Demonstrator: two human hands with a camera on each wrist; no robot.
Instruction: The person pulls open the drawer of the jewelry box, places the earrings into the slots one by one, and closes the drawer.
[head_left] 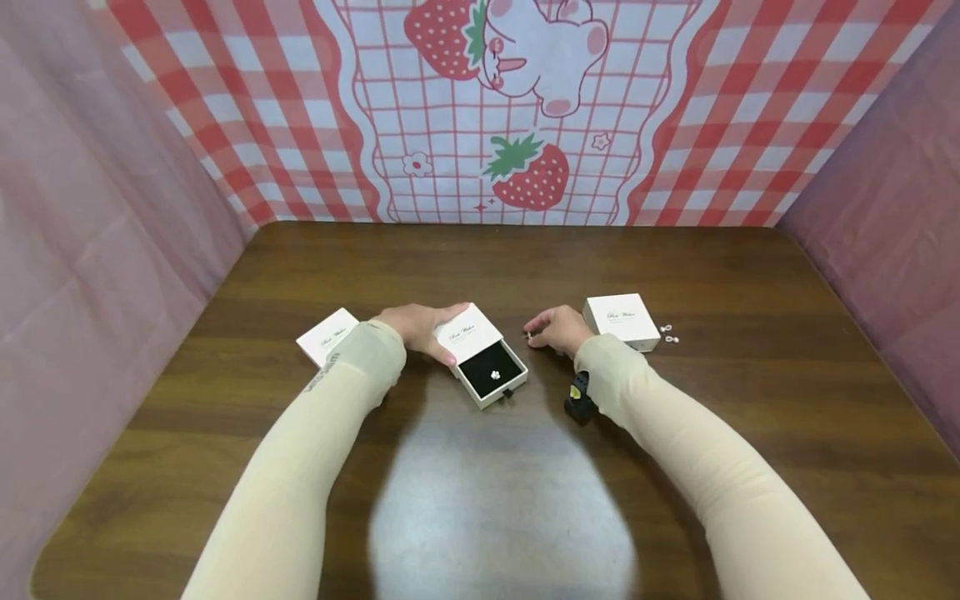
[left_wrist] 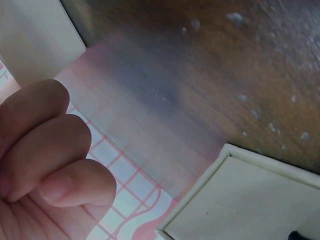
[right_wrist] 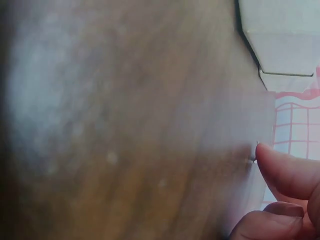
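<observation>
A white jewelry box with printed lettering lies mid-table, its drawer pulled partway out toward the person. On the drawer's black lining sits a small white flower-shaped earring. My left hand grips the box's cover, thumb on the near side and fingers at the far side; its other fingers look curled in the left wrist view. To the right of the drawer, my right hand pinches a tiny earring close to the tabletop. Only its thin metal tip shows in the right wrist view.
Another white box lies left, partly behind the left forearm. A third white box stands beyond the right wrist, with a pair of small earrings beside it. A black wrist camera hangs under the right wrist.
</observation>
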